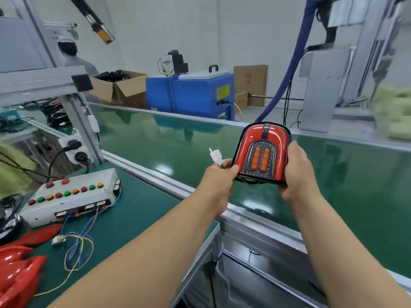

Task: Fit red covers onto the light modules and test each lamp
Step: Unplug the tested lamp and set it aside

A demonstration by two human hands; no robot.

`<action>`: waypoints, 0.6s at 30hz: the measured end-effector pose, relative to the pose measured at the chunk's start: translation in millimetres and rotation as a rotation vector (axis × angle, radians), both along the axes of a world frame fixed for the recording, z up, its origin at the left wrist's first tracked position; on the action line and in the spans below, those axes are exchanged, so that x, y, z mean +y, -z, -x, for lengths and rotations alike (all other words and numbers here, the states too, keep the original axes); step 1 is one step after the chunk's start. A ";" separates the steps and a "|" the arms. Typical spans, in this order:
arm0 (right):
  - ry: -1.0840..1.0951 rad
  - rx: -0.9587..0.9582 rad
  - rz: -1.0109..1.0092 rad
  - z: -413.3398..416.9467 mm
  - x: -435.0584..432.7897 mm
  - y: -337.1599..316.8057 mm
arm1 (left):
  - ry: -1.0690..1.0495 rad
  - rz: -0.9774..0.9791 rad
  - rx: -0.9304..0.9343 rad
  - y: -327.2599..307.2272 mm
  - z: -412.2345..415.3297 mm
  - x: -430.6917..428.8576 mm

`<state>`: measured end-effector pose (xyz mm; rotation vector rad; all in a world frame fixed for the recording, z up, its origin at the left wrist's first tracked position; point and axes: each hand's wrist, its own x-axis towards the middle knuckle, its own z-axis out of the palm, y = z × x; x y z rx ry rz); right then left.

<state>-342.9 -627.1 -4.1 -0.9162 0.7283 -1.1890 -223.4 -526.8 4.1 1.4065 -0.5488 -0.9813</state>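
I hold a lamp (262, 152) with a red cover and two orange lenses above the green conveyor belt (178, 141). My right hand (298, 170) grips its right side and lower edge. My left hand (219, 178) grips the lamp's lower left corner and pinches its wires, with the white connector (216, 157) sticking up above the fingers. A white test box (71, 194) with coloured push buttons sits on the green mat to the left. Several loose red covers (20, 270) lie at the lower left.
Coloured wires and a small white plug (59, 239) trail from the test box. An aluminium rail (169, 187) separates the mat from the belt. A blue machine (191, 94), cardboard boxes (120, 87) and a person (73, 58) are beyond the belt. A frame post (82, 121) stands at left.
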 end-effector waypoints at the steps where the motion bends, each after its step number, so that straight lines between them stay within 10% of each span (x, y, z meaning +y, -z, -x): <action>1: 0.021 0.027 0.002 6.4 -3.0 2.1 | 0.011 -0.003 0.010 3.0 4.3 -5.5; 18: 0.205 0.288 -0.160 62.1 -36.1 48.6 | 0.102 -0.090 0.181 48.7 51.0 -58.0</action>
